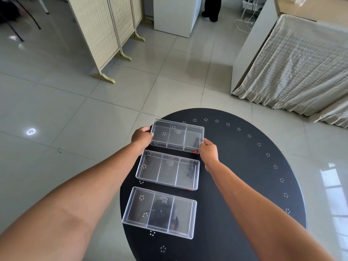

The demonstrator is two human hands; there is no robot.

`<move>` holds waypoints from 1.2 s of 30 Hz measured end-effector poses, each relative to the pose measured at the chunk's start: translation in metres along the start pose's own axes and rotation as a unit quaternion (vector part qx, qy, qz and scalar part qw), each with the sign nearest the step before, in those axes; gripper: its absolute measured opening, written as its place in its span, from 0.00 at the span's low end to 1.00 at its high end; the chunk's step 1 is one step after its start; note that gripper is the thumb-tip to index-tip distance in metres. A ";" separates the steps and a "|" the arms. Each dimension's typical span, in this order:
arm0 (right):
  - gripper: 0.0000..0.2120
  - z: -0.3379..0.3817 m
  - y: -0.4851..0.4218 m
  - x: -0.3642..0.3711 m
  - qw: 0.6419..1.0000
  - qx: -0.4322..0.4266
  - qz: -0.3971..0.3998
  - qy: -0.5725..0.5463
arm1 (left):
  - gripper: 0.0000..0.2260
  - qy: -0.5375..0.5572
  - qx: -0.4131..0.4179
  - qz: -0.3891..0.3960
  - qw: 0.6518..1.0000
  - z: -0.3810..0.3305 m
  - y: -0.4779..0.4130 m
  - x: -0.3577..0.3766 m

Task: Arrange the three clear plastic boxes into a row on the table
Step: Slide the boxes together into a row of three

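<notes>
Three clear plastic boxes with inner dividers lie one behind another on the left part of a round black table [244, 176]. The far box [177, 135] is gripped at both short ends: my left hand [142, 137] holds its left end, my right hand [209, 150] its near right corner by a small red label. It looks slightly raised or tilted, and I cannot tell if it rests on the table. The middle box [168, 169] sits just below it, untouched. The near box [160, 211] lies closest to me, slightly skewed.
The table has a ring of small white dot marks near its rim. Grey floor tiles surround it. A folding wicker screen [105, 34] stands far left, a white cabinet [173, 14] behind, and a cloth-draped bench [293, 63] far right. A person's dark legs [211, 8] stand at the back.
</notes>
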State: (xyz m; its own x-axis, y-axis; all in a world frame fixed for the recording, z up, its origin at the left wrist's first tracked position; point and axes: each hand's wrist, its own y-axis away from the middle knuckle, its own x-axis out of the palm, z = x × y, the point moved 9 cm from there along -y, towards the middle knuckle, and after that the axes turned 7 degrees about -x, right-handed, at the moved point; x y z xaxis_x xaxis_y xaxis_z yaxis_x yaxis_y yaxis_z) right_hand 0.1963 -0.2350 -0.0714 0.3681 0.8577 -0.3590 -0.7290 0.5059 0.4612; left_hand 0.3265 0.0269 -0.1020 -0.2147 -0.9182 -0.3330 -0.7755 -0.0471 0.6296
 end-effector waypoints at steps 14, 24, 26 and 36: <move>0.18 -0.049 0.055 0.002 0.999 0.034 0.041 -0.009 | 0.24 -0.030 -0.046 0.044 0.998 0.063 0.059 -0.026; 0.22 -0.064 0.094 0.007 0.999 0.037 0.019 -0.017 | 0.14 0.019 -0.043 0.001 0.999 0.095 0.071 -0.032; 0.20 -0.065 0.092 0.005 0.999 0.035 0.008 -0.024 | 0.14 0.020 -0.038 -0.003 0.999 0.095 0.069 -0.031; 0.16 -0.055 0.080 -0.001 0.999 0.032 0.003 0.002 | 0.18 -0.001 -0.031 -0.005 0.999 0.080 0.061 -0.019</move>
State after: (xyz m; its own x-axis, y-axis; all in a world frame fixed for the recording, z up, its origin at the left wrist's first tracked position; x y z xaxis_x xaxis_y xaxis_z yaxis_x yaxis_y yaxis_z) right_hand 0.1057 -0.2005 -0.0790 0.3613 0.8609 -0.3582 -0.6935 0.5049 0.5140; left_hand 0.2357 0.0727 -0.1137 -0.2084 -0.9164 -0.3416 -0.7391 -0.0812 0.6687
